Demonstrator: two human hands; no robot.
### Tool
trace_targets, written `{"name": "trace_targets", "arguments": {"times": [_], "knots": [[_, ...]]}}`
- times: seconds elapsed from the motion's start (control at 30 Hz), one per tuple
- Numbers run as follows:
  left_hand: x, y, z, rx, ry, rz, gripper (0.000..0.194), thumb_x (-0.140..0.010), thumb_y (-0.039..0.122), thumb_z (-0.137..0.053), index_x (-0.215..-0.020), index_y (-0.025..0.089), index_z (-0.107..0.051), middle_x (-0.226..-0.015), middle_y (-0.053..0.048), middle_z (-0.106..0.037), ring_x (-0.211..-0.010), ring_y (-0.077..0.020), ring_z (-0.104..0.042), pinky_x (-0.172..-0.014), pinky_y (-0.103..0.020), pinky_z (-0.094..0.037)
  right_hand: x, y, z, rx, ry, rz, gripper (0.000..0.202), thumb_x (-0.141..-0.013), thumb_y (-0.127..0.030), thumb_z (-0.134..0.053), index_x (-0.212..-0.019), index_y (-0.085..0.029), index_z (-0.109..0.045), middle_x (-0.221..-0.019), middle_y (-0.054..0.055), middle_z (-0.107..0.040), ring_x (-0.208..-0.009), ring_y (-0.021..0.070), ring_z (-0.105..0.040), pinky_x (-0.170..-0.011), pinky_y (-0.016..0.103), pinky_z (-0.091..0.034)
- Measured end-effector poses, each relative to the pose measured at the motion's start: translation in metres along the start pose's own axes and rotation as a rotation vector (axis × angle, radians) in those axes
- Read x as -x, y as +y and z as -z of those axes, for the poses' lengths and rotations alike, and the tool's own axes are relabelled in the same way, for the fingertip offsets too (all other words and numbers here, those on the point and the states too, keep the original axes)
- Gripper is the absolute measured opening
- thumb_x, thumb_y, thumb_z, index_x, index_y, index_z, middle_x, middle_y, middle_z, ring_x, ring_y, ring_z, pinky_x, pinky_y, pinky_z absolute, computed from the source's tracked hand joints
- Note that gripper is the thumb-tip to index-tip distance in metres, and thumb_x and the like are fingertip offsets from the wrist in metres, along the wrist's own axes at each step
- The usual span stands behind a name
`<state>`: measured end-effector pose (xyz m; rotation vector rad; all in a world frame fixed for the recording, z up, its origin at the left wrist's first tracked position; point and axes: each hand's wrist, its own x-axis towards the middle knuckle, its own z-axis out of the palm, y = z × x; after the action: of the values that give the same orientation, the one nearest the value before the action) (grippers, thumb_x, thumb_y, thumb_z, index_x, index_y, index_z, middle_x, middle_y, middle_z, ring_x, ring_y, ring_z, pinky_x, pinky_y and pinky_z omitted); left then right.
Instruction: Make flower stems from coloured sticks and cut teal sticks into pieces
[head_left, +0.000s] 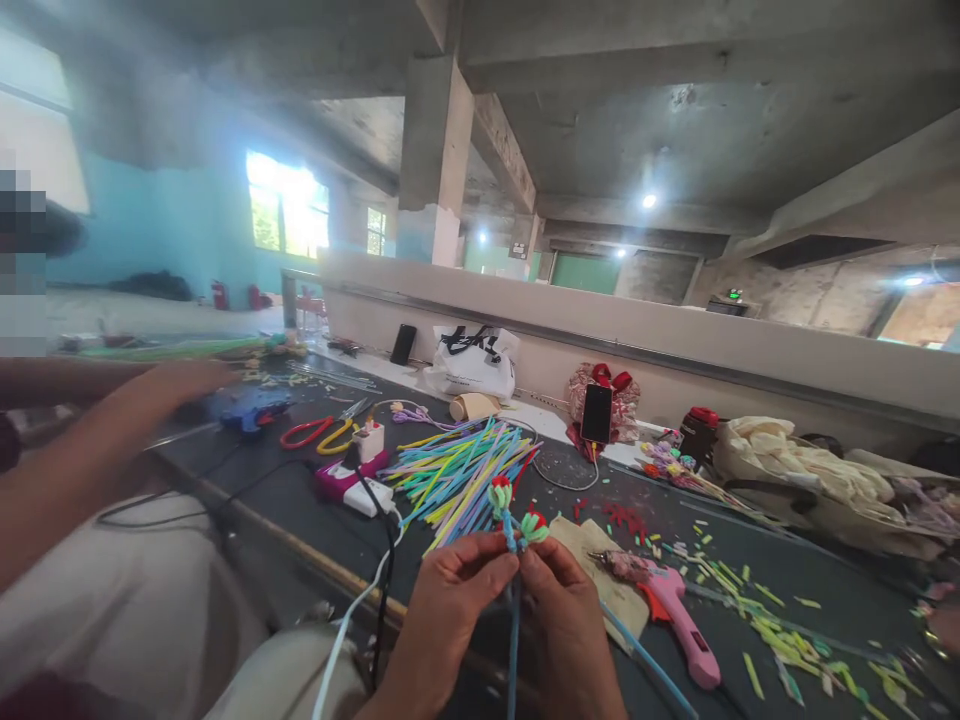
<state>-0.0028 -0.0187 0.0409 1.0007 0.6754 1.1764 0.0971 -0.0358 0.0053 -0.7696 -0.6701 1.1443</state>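
Two fuzzy flowers (535, 528) are held upright, side by side, above the counter's (300, 510) near edge. Their bases are pinched between thumb and fingertips of the left hand (457, 595) and right hand (566, 600), both grips closed. Fine fitting at the bases seems in hand; light, steady pressure is called for by such soft pieces. Beyond, fuzzy sticks (465, 475) are heaped; to the right, a pink glue gun (679, 610) is laid down. The room is lit by windows (289, 205) and ceiling lamps (649, 201).
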Motion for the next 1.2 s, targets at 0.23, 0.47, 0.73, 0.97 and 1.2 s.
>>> {"name": "trace_targets", "arguments": {"times": [0.23, 0.47, 0.73, 0.97, 1.2], "knots": [[-0.002, -0.01, 0.0, 0.07, 0.05, 0.072, 0.01, -0.05, 0.019, -0.07, -0.058, 0.015, -0.065, -0.053, 0.001, -0.063, -0.053, -0.0091, -0.053, -0.057, -0.018, -0.041, -0.004, 0.01, 0.004, -0.05, -0.003, -0.014, 0.019, -0.057, -0.029, -0.07, -0.067, -0.018, -0.06, -0.048, -0.006, -0.051, -0.038, 0.0047, -0.036, -0.038, 0.016, -0.026], [-0.011, -0.012, 0.014, -0.189, -0.025, 0.029, 0.016, -0.06, 0.029, -0.062, -0.063, 0.013, -0.063, -0.053, 0.001, -0.059, -0.05, -0.0109, -0.05, -0.052, -0.021, -0.037, 0.005, -0.009, 0.011, 0.299, 0.074, 0.017, 0.03, -0.061, -0.035, -0.065, -0.086, -0.017, -0.061, -0.07, 0.003, -0.061, -0.049, 0.0101, -0.049, -0.043, 0.02, -0.034], [0.003, -0.011, 0.006, -0.744, -0.122, -0.163, 0.016, -0.068, 0.027, -0.051, -0.063, 0.017, -0.063, -0.055, 0.003, -0.055, -0.055, -0.0112, -0.046, -0.052, -0.019, -0.032, -0.001, -0.068, 0.016, 0.934, -0.208, 0.201, 0.007, -0.063, -0.021, -0.059, -0.065, -0.018, -0.065, -0.066, 0.0, -0.054, -0.063, 0.0136, -0.047, -0.058, 0.024, -0.036], [0.006, -0.015, 0.002, -0.82, -0.157, -0.245, 0.023, -0.071, 0.033, -0.048, -0.056, 0.018, -0.059, -0.052, 0.003, -0.05, -0.052, -0.0108, -0.043, -0.049, -0.019, -0.03, 0.003, -0.06, 0.016, 0.906, -0.235, 0.281, 0.01, -0.062, -0.012, -0.057, -0.06, -0.019, -0.063, -0.069, -0.001, -0.053, -0.074, 0.0157, -0.049, -0.07, 0.026, -0.035], [0.006, -0.017, 0.001, -0.818, -0.171, -0.203, 0.021, -0.071, 0.029, -0.047, -0.06, 0.018, -0.061, -0.054, 0.003, -0.052, -0.054, -0.0116, -0.045, -0.051, -0.019, -0.031, 0.007, -0.051, 0.014, 0.789, -0.176, 0.307, 0.009, -0.064, -0.013, -0.056, -0.059, -0.018, -0.061, -0.069, -0.001, -0.05, -0.072, 0.0146, -0.045, -0.066, 0.024, -0.034]]}}
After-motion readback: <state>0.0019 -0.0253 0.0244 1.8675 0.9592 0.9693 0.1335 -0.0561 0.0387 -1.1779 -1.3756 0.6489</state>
